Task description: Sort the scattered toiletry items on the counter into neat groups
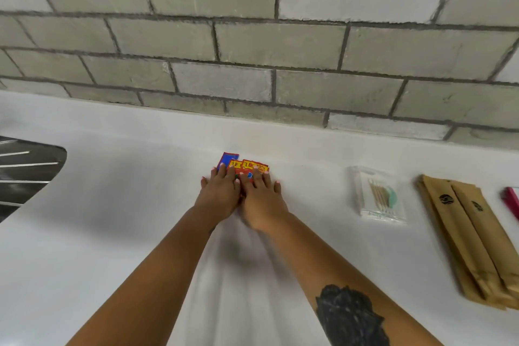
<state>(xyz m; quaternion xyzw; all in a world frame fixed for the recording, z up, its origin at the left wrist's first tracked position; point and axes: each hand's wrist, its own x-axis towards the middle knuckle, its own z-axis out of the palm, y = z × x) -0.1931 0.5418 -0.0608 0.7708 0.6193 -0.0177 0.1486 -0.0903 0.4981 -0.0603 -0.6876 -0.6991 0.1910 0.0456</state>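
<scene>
Two bare forearms reach forward from the bottom of the view, the right one bearing a dark tattoo (351, 314), and they meet over a small fan of red and blue sachets (247, 167) on the white counter (112, 233). The left hand (220, 194) and right hand (262, 199) lie side by side on top of the sachets, fingers (223, 170) stretched flat and pressing down, gripping nothing.

The step in hand looks to be squaring this pile into one tidy group. To do it well, I judge the palms should draw the edges inward with light pressure, since thin glossy packets will likely slide over each other; the blue one pokes out on the far left of the fan and wants nudging in line.

Right of the sachets, well apart, lies a clear packet of picks (379, 195), and further right again a stack of brown paper sleeves (466, 236), then a pink item (511, 199) cut off by the frame. Far left of the sachets sits a dark ridged sink drainer (28, 174). Behind the sachets rises a wall of grey brick-shaped tiles (252, 36)
</scene>
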